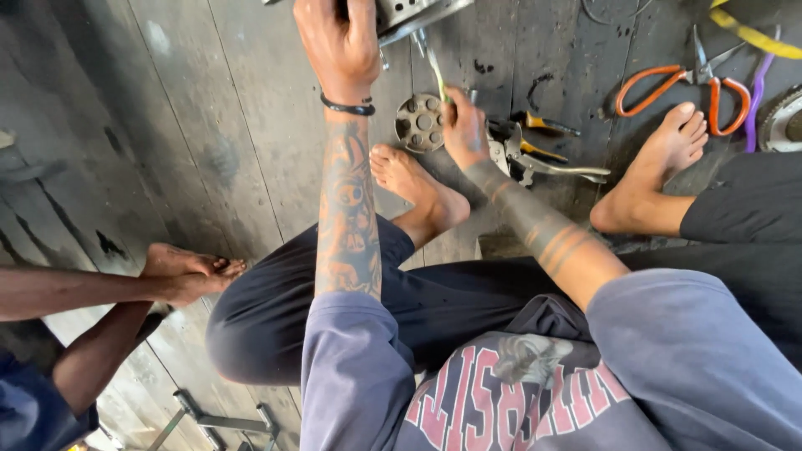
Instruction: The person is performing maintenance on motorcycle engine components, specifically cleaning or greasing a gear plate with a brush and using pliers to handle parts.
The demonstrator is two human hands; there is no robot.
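Observation:
I sit on a dark wooden floor with my legs crossed. My left hand [338, 38] is closed on the edge of a metal part [413, 15] at the top of the view, only partly in frame. My right hand [464, 125] grips a thin green-handled tool [435, 73] whose tip points up toward that metal part. A round metal disc with several holes [419, 123] lies on the floor just left of my right hand, near my left foot [409, 179].
Pliers [539, 159] lie right of my right hand. Orange-handled scissors [697, 79], a yellow strap [756, 35] and a purple tool [758, 92] lie at top right by my right foot [660, 159]. Another person's arm and foot [180, 271] are at left. A metal frame [221, 418] lies below.

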